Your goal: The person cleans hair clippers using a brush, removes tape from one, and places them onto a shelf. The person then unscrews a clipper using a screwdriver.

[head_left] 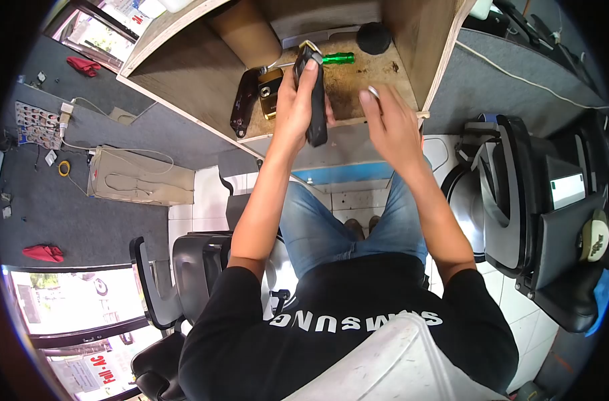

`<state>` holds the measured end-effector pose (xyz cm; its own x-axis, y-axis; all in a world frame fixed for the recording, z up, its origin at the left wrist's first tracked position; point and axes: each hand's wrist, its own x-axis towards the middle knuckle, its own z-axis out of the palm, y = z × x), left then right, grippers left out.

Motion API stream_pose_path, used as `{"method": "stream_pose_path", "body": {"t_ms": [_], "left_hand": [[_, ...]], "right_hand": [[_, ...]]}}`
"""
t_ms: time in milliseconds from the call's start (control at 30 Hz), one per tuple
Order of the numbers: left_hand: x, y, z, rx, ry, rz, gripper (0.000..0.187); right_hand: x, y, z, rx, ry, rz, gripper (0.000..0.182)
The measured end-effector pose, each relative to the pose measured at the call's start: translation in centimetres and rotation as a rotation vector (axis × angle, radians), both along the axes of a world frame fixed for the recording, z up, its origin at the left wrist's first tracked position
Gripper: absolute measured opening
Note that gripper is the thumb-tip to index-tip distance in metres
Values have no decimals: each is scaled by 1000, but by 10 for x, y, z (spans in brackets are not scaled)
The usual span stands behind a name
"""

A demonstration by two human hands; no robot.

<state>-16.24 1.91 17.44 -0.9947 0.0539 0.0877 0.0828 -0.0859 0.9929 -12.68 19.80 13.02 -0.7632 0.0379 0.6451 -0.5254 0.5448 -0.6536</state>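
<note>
1. The left hand (296, 107) is wrapped around a black clipper (317, 110), with the thumb lying along its upper face and some fingertips showing past its far edge.
2. The clipper is held over the front part of a wooden shelf (358, 90), its metal-edged head pointing away from the person and its lower end reaching past the shelf's front edge.
3. The right hand (391, 127) is raised to the right of the clipper, apart from it, with its fingers bent. A small pale piece (373, 91) shows at the thumb and fingertips; whether they pinch it, I cannot tell.
4. A screwdriver (338, 58) with a green handle lies across the shelf, its shaft passing behind the clipper's head.
5. To the left of the left hand, a gold and black item (269, 93) sits near the hand, and a dark, glossy clipper (245, 103) lies just beside that item, near the shelf's left side.
6. A round black object (374, 38) is at the back of the shelf, to the right of the screwdriver.
7. Dark specks and brown stains mark the shelf's surface.
</note>
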Motion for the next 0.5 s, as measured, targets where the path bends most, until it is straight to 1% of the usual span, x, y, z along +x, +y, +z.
{"method": "stream_pose_path", "body": {"t_ms": [33,100,133,233,267,367,433,500], "left_hand": [[-10,2,-1,41,2,-7,46],[-27,4,-6,123,2,-22,47],[-34,3,-11,183,-54,-40,50],[-42,2,-22,286,-87,-98,53],[-46,3,-27,272,-47,-88,59],[-48,0,-34,404,-120,-129,57],[-46,-1,-37,473,-110,-142,56],[-48,-5,-40,548,-114,-171,56]], "right_hand": [[-19,1,4,110,81,-25,15],[-56,3,-1,332,74,-88,18],[-67,2,-6,444,70,-120,20],[-81,-4,-16,472,40,-187,27],[-84,-3,-18,470,35,-190,27],[-74,-3,-14,468,-18,-199,29],[-73,-3,-13,472,-65,-207,30],[-74,-2,-12,474,-53,-211,28]]}}
